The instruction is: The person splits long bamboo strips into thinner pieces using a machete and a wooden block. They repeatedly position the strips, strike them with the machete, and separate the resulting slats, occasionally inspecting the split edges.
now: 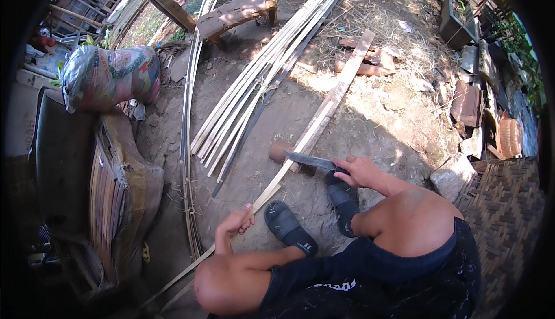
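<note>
Low at the left of centre, my left hand [236,221] is closed around a long pale bamboo strip [273,185]. The strip runs slantwise from beside my left knee up onto a narrow wooden plank [341,87]. My right hand [361,172] grips the dark handle of a long-bladed knife [312,160]. Its blade points left and lies across the strip, near the plank's lower end; whether it touches the strip, I cannot tell. A short round piece of wood [281,150] sits beneath the plank there.
A bundle of split bamboo strips [254,87] lies on the ground ahead, with longer strips [188,145] left of it. A low curved wooden bench [237,13], a stuffed sack [113,76] and a worn chair [124,180] stand leftward. Woven matting [503,215] and stone [454,177] lie right.
</note>
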### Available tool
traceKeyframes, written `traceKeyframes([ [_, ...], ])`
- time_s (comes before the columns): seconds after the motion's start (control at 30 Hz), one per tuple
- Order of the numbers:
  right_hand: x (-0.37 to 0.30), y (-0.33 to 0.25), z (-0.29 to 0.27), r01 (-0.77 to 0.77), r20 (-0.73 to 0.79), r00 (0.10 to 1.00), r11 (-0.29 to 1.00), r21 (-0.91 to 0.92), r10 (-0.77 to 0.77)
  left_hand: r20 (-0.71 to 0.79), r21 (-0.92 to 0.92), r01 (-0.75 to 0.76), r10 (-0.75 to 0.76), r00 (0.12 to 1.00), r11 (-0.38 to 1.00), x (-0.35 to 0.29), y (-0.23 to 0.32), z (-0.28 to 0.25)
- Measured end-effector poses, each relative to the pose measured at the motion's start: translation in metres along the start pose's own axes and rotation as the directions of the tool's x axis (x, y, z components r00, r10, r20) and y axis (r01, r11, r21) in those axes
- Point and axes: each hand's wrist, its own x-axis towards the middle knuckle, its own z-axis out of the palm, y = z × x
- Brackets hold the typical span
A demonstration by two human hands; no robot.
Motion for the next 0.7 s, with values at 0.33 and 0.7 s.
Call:
traceKeyframes([
  [0.33, 0.024, 0.064, -0.007, -0.156, -0.232, 0.96, 0.988, 0.011, 0.154, 0.063, -0.043, 0.047, -0.044, 0.997, 0.998, 0.004, -0.003, -0.016],
  [0.7, 0.012, 0.016, 0.027, -0.035, -0.174, 0.984, 0.999, 0.028, 0.039, -0.327, 0.467, -0.398, 0.573, 0.751, 0.789, 0.066, 0.018, 0.045],
])
